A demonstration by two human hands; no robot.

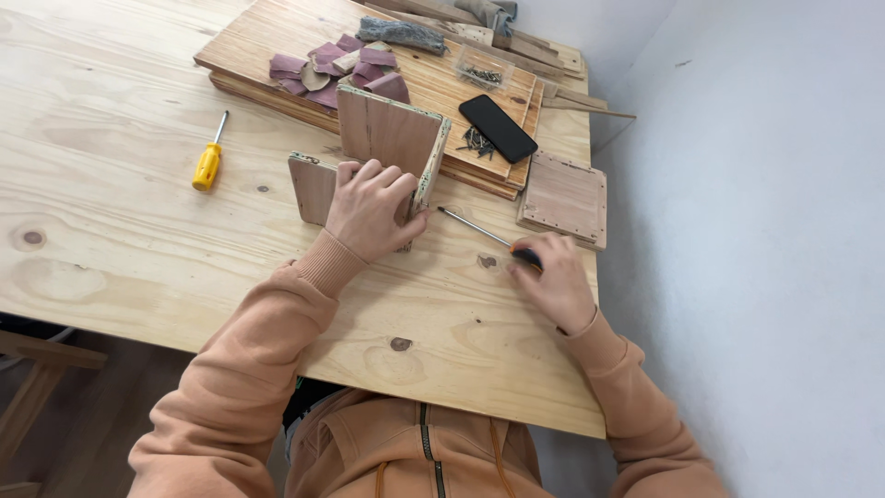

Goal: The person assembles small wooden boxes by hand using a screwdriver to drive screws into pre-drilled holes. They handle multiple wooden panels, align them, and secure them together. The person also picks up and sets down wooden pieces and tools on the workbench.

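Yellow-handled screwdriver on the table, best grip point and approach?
Take the yellow-handled screwdriver by its thick yellow handle, from above. It lies flat on the table, shaft pointing away, with bare wood on both sides. The left hand is nearer.

Matt pale pine table [111, 231]; reddish wood box panels [392, 134]; glossy metal screwdriver shaft [470, 228].

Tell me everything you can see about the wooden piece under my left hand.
The wooden assembly looks like two reddish-brown plywood panels joined at a corner, with pale edges showing the layers. The taller panel stands upright, and a lower panel runs off to the left. It stands on the light pine table, just before a stack of boards. The left hand rests against it, fingers curled over the lower panel. How the panels are fastened is not visible.
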